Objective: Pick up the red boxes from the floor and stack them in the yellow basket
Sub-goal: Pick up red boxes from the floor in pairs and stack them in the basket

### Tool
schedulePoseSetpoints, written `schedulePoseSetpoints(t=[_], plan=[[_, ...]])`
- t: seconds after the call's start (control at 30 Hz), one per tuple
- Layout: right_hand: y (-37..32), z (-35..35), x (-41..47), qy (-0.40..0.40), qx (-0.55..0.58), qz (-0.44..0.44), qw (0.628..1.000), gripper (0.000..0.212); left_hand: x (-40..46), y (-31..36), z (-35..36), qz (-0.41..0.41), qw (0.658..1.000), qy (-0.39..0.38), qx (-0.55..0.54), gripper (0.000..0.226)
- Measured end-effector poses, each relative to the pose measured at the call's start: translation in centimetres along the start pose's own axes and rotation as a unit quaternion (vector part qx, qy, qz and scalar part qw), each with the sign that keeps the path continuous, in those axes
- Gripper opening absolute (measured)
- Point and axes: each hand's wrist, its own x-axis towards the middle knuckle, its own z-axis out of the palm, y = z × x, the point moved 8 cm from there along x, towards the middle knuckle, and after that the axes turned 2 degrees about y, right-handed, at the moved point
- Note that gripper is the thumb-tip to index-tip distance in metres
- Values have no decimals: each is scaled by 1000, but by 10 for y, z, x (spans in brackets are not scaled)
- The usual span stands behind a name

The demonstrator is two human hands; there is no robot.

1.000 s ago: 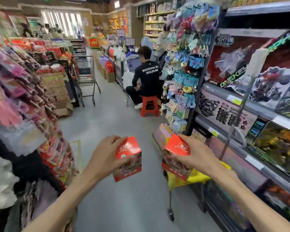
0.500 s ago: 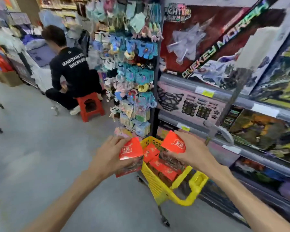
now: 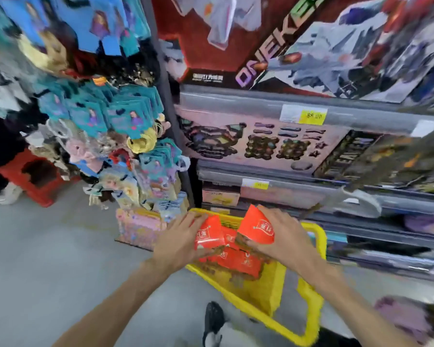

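Observation:
The yellow basket stands on wheels close below me, next to the shelves, with its handle towards me. Several red boxes lie stacked inside it. My left hand grips one red box over the basket's left side. My right hand grips another red box, tilted, over the middle of the basket. Both held boxes hang just above the ones in the basket.
Toy shelves with big printed boxes fill the right. A rack of hanging trinkets stands left of the basket, with a pink box at its foot. A red stool sits at far left. Grey floor spreads to the left.
The view has swung down and closer to the basket. Both hands with their red boxes have dropped from in front of the rack to just over the boxes in the basket.

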Motion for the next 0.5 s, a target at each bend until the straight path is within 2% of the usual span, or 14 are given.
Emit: schedulePoseSetpoints(t=[0.1, 0.23, 0.5], plan=[[12, 28, 21, 10, -4, 21, 1000, 101, 38, -26, 35, 21, 999, -29, 7, 101], [33, 69, 35, 4, -5, 63, 998, 96, 81, -55, 83, 62, 996, -58, 18, 93], [74, 172, 43, -20, 18, 144, 989, 99, 129, -101, 200, 153, 976, -147, 46, 95]])
